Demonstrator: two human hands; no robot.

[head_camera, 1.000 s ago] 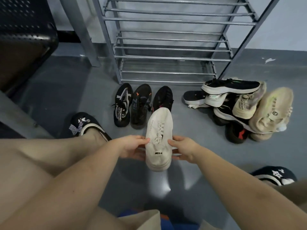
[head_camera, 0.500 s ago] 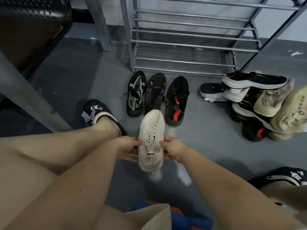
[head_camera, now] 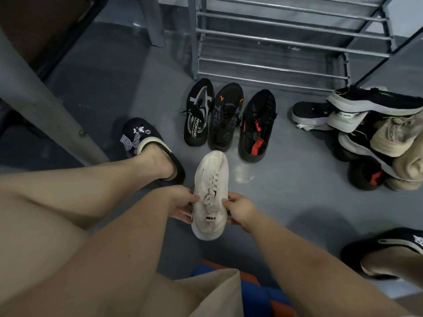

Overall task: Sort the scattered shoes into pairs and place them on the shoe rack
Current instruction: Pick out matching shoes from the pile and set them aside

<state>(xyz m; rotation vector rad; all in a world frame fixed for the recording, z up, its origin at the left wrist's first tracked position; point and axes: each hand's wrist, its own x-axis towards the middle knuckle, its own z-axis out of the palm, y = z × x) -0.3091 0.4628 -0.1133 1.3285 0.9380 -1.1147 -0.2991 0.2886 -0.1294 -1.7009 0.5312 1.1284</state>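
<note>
Hands (head_camera: 183, 204) (head_camera: 240, 210) pinching white sneaker (head_camera: 211, 195) from both sides, mid-frame; black shoes (head_camera: 226, 117) above, shoe rack (head_camera: 286, 37) top

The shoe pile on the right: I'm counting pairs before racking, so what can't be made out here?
Head view only:
- Shoe pile: the frame's right edge cuts it off, and the top shoes cover those beneath, so no count.
- Shoe rack: upper shelves lie beyond the top edge.
- White sneaker: both hands cover its sides; tongue label too small to read.

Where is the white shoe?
Low in the middle of the head view, the white shoe is held between both hands, just before the three black shoes.
</note>
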